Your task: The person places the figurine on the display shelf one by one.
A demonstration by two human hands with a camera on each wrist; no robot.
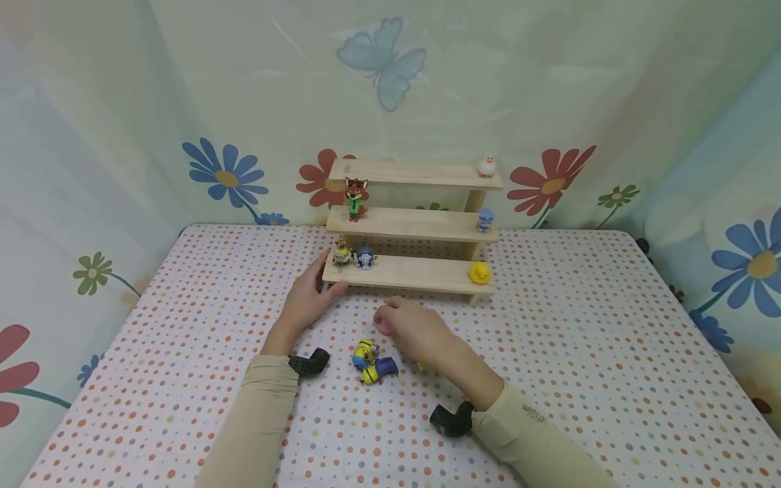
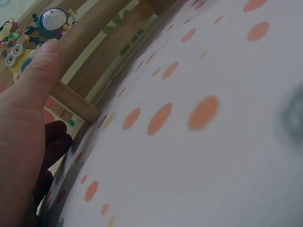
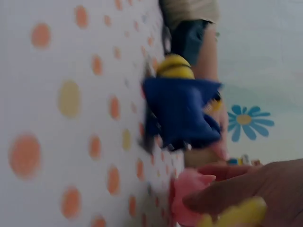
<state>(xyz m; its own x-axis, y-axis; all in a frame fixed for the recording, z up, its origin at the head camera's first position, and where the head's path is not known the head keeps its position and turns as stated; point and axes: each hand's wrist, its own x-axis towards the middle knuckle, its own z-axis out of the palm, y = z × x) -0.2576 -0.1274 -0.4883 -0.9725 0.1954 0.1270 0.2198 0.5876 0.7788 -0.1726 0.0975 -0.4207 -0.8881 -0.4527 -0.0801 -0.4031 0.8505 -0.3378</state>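
Observation:
My left hand (image 1: pixel 305 298) holds the left end of the bottom board of a wooden three-tier shelf (image 1: pixel 409 274). Its thumb (image 2: pixel 40 71) lies over the board's front edge, with the other fingers lower at the side. Close by on that board stand a yellow figurine (image 1: pixel 342 253) and a dark-blue-capped figurine (image 1: pixel 364 257). In front of the shelf, my right hand (image 1: pixel 421 332) pinches a small pink figurine (image 3: pixel 189 182) low over the cloth, mostly covered by the hand. Beside it lie a yellow-and-blue minion (image 1: pixel 364 352) and a minion in purple-blue (image 1: pixel 381 370).
A fox figurine (image 1: pixel 355 200) and a blue-capped figurine (image 1: pixel 485 220) stand on the middle board. A white bird (image 1: pixel 487 167) sits on top, a yellow duck (image 1: pixel 479 273) at bottom right. Another yellow piece (image 3: pixel 241 215) lies by my right hand on the dotted cloth (image 1: pixel 579 352).

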